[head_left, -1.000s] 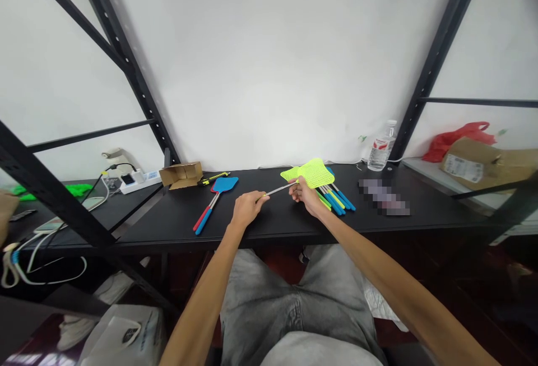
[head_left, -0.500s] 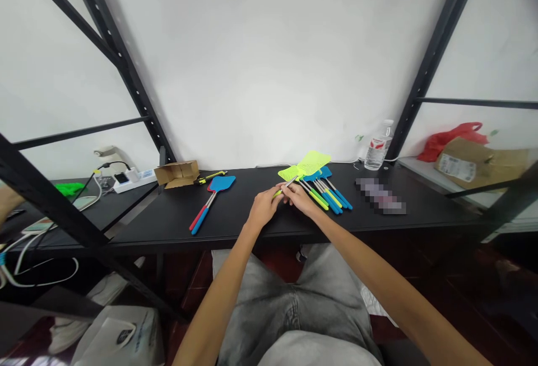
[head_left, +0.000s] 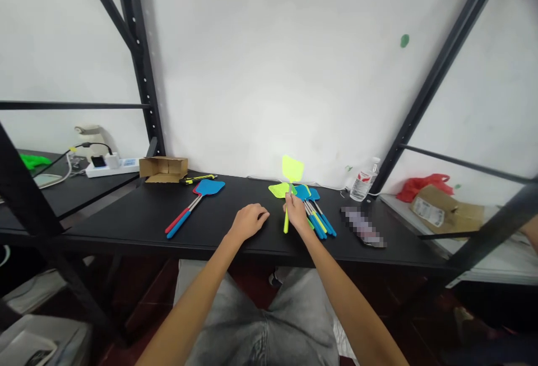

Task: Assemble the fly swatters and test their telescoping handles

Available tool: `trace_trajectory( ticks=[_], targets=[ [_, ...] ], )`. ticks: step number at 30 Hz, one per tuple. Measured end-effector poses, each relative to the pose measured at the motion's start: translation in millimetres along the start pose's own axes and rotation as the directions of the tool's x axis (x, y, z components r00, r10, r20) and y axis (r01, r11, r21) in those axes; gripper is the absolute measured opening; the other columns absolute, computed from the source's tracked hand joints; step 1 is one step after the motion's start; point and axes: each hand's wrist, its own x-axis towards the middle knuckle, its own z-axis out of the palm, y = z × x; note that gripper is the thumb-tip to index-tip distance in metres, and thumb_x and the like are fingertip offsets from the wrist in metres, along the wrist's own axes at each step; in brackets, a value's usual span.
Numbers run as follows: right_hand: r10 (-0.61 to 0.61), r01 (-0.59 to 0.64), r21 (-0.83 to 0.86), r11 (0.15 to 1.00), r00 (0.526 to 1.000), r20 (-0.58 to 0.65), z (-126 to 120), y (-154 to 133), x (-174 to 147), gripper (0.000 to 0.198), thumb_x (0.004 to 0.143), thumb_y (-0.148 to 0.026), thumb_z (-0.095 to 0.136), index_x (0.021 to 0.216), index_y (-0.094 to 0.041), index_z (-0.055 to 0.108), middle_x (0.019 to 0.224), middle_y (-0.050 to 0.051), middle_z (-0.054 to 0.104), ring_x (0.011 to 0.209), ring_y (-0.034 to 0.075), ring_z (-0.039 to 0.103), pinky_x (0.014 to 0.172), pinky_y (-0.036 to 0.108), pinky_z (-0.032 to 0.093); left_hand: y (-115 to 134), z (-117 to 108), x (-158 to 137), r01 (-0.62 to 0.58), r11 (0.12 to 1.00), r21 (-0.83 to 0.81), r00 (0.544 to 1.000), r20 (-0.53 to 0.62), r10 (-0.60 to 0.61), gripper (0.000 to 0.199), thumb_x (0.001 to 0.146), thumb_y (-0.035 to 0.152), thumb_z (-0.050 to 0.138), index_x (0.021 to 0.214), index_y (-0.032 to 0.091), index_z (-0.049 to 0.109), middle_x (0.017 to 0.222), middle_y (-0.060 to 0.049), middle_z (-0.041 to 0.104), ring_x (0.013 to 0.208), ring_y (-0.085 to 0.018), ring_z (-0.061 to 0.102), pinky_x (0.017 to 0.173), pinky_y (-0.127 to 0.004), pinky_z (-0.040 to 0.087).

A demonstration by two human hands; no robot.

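Observation:
In my right hand (head_left: 296,212) is a yellow-green fly swatter (head_left: 292,167), gripped by its thin shaft just above the handle. Its head points toward the wall and its handle toward me. Beside that hand lies a pile of blue and yellow-green fly swatters (head_left: 325,221), handles facing me and heads overlapping. My left hand (head_left: 249,221) rests on the black desk (head_left: 235,186) with its fingers loosely bent and apart, and nothing shows in it. Farther left, a blue fly swatter (head_left: 210,186) lies against a red fly swatter (head_left: 176,221).
A small cardboard box (head_left: 163,170) and a yellow-black cutter (head_left: 200,179) lie at the back left. On the right stand a water bottle (head_left: 363,180) and a blurred-out object (head_left: 363,227). Black metal posts (head_left: 145,74) flank the desk.
My hands were together on a swatter; now the left has let go and moved left, while the right alone holds the swatter. The whole view has shifted with my head.

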Motion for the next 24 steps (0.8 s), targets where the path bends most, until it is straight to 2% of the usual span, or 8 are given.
trace_trajectory(
  ticks=[1,3,5,7,11,17,21,24],
  targets=[
    [0.003,0.001,-0.173,0.985,1.000,0.022,-1.7,-1.9,0.7,0.039,0.099,-0.043,0.038,0.076,-0.021,0.060,0.068,0.006,0.063,0.066,0.020,0.061,0.064,0.030,0.045,-0.9,0.5,-0.2,-0.001,1.000,0.000,1.000,-0.006,0.001,0.030,0.096,0.035,0.047,0.095,0.025,0.075,0.096,-0.005,0.071,0.093,-0.019,0.064,0.080,-0.028,0.046],
    [0.053,-0.018,-0.457,0.889,0.996,0.066,-3.3,-5.7,1.4,0.034,0.099,-0.037,0.039,0.083,-0.020,0.064,0.080,0.012,0.068,0.079,0.025,0.065,0.071,0.034,0.045,-2.2,0.7,-0.7,0.003,1.000,-0.003,1.000,-0.012,-0.003,0.029,0.096,0.034,0.047,0.095,0.024,0.075,0.095,-0.005,0.071,0.093,-0.019,0.064,0.081,-0.029,0.047],
    [0.105,-0.019,-0.624,0.781,0.989,0.102,-2.1,-8.6,0.9,0.031,0.099,-0.034,0.041,0.092,-0.018,0.067,0.092,0.016,0.069,0.089,0.029,0.067,0.076,0.036,0.045,-2.4,0.3,-1.3,0.009,1.000,-0.008,1.000,-0.013,-0.009,0.029,0.096,0.033,0.047,0.095,0.024,0.075,0.095,-0.006,0.071,0.093,-0.020,0.064,0.082,-0.029,0.047],
    [0.124,-0.002,-0.713,0.702,0.985,0.119,1.4,-9.8,-0.3,0.031,0.100,-0.031,0.040,0.100,-0.017,0.067,0.099,0.018,0.069,0.094,0.030,0.067,0.078,0.037,0.045,-1.7,-0.5,-1.8,0.012,1.000,-0.015,1.000,-0.010,-0.012,0.029,0.095,0.033,0.048,0.095,0.024,0.075,0.095,-0.006,0.071,0.093,-0.020,0.064,0.082,-0.029,0.047],
    [0.080,0.021,-0.804,0.594,0.993,0.085,7.9,-6.6,-1.0,0.030,0.098,-0.021,0.039,0.115,-0.016,0.062,0.111,0.019,0.065,0.091,0.027,0.069,0.075,0.034,0.047,-0.3,-2.3,-2.4,0.013,1.000,-0.025,1.000,-0.013,-0.014,0.028,0.095,0.033,0.048,0.094,0.024,0.075,0.095,-0.006,0.071,0.092,-0.019,0.064,0.081,-0.029,0.048],
    [0.061,0.058,-0.840,0.540,0.992,0.108,3.2,-2.4,2.3,0.032,0.091,-0.015,0.046,0.120,-0.015,0.061,0.117,0.023,0.061,0.096,0.030,0.065,0.073,0.036,0.046,-2.0,-2.4,-2.6,0.002,1.000,-0.014,1.000,-0.016,-0.002,0.029,0.096,0.033,0.047,0.093,0.024,0.074,0.094,-0.005,0.071,0.090,-0.019,0.064,0.079,-0.028,0.046],
    [-0.072,0.126,-0.824,0.552,0.992,0.103,15.1,-11.9,-3.2,0.032,0.093,-0.019,0.045,0.120,-0.014,0.062,0.115,0.022,0.062,0.108,0.033,0.056,0.081,0.039,0.044,-4.0,0.6,-0.1,0.013,1.000,0.027,1.000,-0.014,-0.013,0.030,0.096,0.035,0.046,0.091,0.024,0.073,0.091,-0.005,0.069,0.087,-0.019,0.062,0.075,-0.028,0.045],
    [-0.174,0.273,-0.737,0.618,0.962,0.210,34.8,-20.4,-7.7,0.035,0.096,-0.027,0.044,0.124,-0.017,0.061,0.115,0.017,0.064,0.110,0.030,0.055,0.092,0.041,0.040,-7.7,-1.2,2.7,0.058,0.991,0.118,0.998,-0.036,-0.054,0.030,0.097,0.034,0.045,0.091,0.025,0.073,0.092,-0.006,0.068,0.090,-0.021,0.060,0.078,-0.031,0.044]
  ],
)
